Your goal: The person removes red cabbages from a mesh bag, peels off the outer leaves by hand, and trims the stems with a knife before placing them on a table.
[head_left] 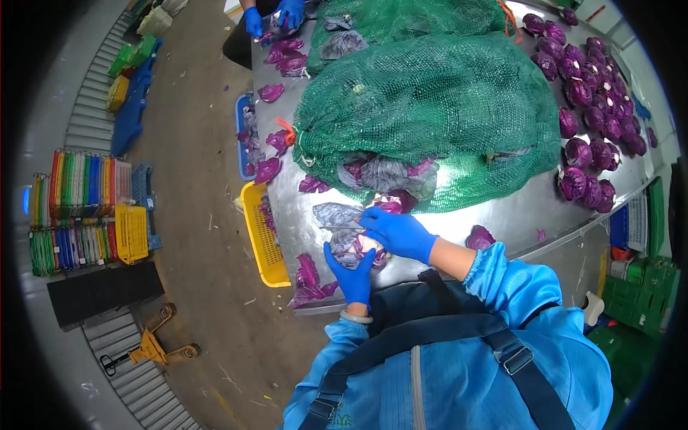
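In blue gloves, both of my hands work over a red cabbage (345,240) near the front edge of the metal table. My left hand (351,276) grips the cabbage from below, thumb and fingers around its pale cut base. My right hand (395,233) is closed around a knife (335,228), whose thin blade points left across the cabbage's greyish outer leaves; the handle is hidden in the glove. Just beyond my hands, another cabbage (395,201) rests by the mouth of a green mesh sack (430,107) with more leafy cabbage inside.
Trimmed purple cabbages (591,93) are heaped on the table's right side. Loose leaves (308,279) lie along the left edge. A yellow basket (261,236) and a blue crate (242,136) with leaves stand beside it. A co-worker's gloved hands (290,13) hold cabbage at the far left corner.
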Motion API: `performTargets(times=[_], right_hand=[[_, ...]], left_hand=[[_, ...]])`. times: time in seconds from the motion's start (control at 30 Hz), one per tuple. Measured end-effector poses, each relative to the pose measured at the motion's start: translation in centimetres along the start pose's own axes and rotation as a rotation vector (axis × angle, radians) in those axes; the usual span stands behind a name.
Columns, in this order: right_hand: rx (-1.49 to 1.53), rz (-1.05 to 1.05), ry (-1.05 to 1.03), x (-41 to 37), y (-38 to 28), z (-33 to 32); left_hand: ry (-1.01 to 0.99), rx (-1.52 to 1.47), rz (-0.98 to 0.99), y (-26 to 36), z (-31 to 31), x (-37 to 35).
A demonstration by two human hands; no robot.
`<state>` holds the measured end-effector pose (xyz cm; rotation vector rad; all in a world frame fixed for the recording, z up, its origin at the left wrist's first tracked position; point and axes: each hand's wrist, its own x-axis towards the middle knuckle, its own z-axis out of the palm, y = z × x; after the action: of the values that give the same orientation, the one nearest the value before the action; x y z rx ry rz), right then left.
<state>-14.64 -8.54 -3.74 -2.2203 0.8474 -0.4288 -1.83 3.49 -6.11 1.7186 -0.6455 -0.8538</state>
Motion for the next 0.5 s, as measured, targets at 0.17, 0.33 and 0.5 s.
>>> performTargets(times=[0.17, 0.33, 0.5], right_hand=[[0.036, 0.397, 0.131, 3.2, 4.9, 0.3], [0.009, 0.321, 0.102, 1.7, 4.2, 0.4], [-0.078, 0.272, 0.156, 1.9, 1.4, -2.5]], left_hand=[[-0.290, 0.226, 0.117, 0.7, -2.0, 2.9], [-0.571, 0.107, 0.042, 0.6, -5.1, 5.9], [-0.704, 0.222, 0.067, 1.7, -5.2, 6.2]])
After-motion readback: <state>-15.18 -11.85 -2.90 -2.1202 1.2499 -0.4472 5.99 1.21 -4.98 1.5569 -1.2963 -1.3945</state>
